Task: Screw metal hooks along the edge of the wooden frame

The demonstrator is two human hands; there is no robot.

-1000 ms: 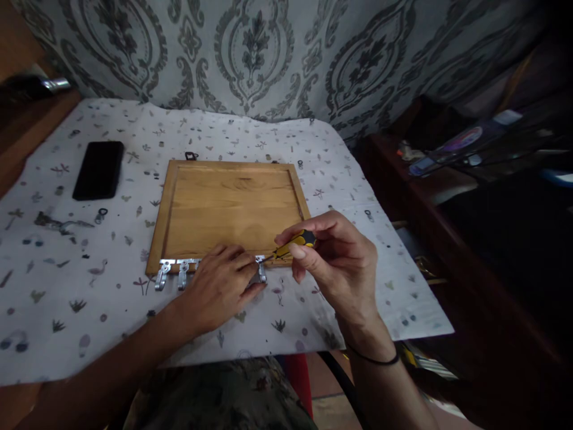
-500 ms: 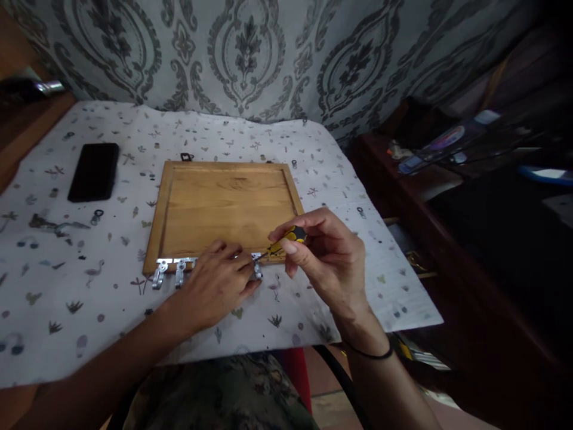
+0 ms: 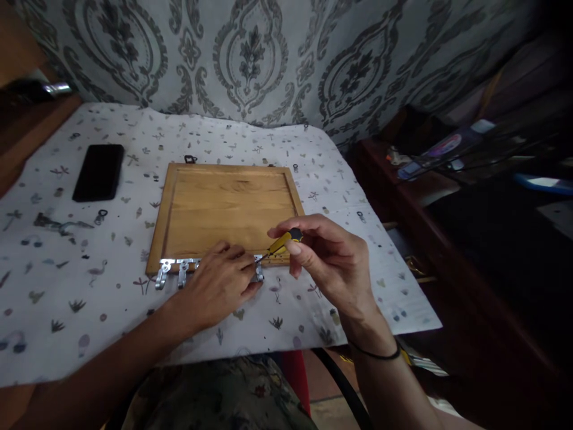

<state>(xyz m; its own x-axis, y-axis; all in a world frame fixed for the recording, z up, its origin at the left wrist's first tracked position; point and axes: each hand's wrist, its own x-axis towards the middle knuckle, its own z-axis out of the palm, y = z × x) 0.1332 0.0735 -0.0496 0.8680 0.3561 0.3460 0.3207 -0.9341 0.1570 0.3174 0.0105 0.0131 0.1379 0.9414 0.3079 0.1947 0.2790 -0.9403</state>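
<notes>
A framed wooden board (image 3: 228,206) lies flat on the table. Along its near edge runs a silver metal hook rail (image 3: 182,272) with several hooks hanging over. My left hand (image 3: 224,272) is closed over the rail's middle, fingers on top and thumb at the near side, hiding part of it. Between thumb and fingers, my right hand (image 3: 331,257) pinches a small yellow and black screwdriver (image 3: 281,243) by its handle. Its shaft slants down left to the rail's right end, beside my left fingertips. The tip and any screw there are too small to make out.
A patterned white cloth (image 3: 134,334) covers the table. At the left lie a black phone (image 3: 98,172) and a small metal tool (image 3: 62,224). Dark furniture at the right holds a plastic bottle (image 3: 443,149). A patterned curtain (image 3: 250,54) hangs behind.
The screwdriver handle has turned slightly in my right fingers, and that hand has shifted a little. My left hand stays on the rail. The whole view has moved slightly.
</notes>
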